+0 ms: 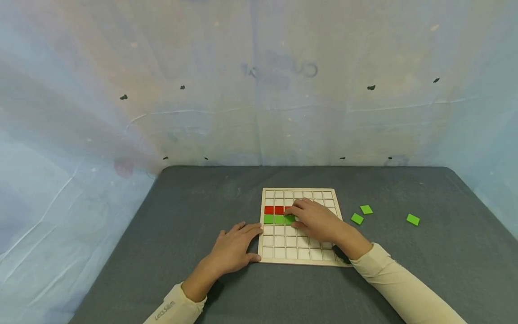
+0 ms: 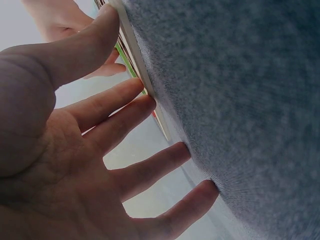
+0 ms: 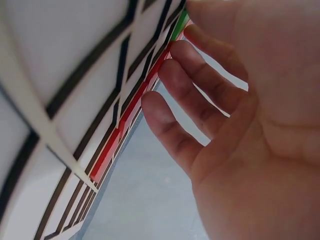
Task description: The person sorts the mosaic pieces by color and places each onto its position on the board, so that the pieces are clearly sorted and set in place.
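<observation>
A pale wooden grid board (image 1: 296, 260) lies on the dark table, with a row of red tiles (image 1: 279, 210) directly above a row of green tiles (image 1: 279, 219) in its cells. My left hand (image 1: 234, 248) steadies the board's left edge, thumb and fingertips against the rim and other fingertips on the cloth in the left wrist view. Over the middle of the board, my right hand (image 1: 317, 220) touches the third green tile (image 1: 289, 219) with thumb and index finger. Its other fingers (image 3: 167, 115) extend over the red row, partly hiding it in the head view.
Two loose green tiles (image 1: 357, 219) lie close to the board's right side, and another green tile (image 1: 413, 219) lies farther right. Behind the table (image 1: 194, 198) hangs a pale sheet (image 1: 259, 90). A dark strap (image 1: 341, 254) shows at the right wrist.
</observation>
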Tool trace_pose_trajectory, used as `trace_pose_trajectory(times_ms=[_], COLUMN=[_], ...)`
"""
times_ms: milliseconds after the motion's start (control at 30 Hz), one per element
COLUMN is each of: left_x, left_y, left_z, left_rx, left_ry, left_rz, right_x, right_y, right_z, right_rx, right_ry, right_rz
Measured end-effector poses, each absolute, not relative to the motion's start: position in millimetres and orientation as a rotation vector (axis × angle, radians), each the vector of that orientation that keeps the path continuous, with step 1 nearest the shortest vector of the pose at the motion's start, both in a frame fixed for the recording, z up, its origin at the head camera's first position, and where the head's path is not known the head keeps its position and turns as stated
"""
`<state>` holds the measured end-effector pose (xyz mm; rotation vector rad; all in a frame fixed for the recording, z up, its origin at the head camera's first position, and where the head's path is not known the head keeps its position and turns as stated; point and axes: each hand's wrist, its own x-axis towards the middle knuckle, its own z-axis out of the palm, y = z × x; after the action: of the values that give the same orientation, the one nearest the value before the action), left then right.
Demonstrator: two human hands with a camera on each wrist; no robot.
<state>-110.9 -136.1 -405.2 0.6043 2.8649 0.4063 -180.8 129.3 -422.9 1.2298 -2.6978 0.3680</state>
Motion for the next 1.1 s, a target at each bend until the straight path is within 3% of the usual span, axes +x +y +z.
trace_pose_trajectory(times_ms=[1100], left_x=[-108.5], left_y=[-137.0], left_z=[-401.6], left_rx=[0.592], left_ry=[2.852], left_rz=[0.415], right_x=[-178.9], right_y=[138.1], right_z=[-416.0], right_rx=[1.247], right_ry=[-2.744], right_rz=[0.429])
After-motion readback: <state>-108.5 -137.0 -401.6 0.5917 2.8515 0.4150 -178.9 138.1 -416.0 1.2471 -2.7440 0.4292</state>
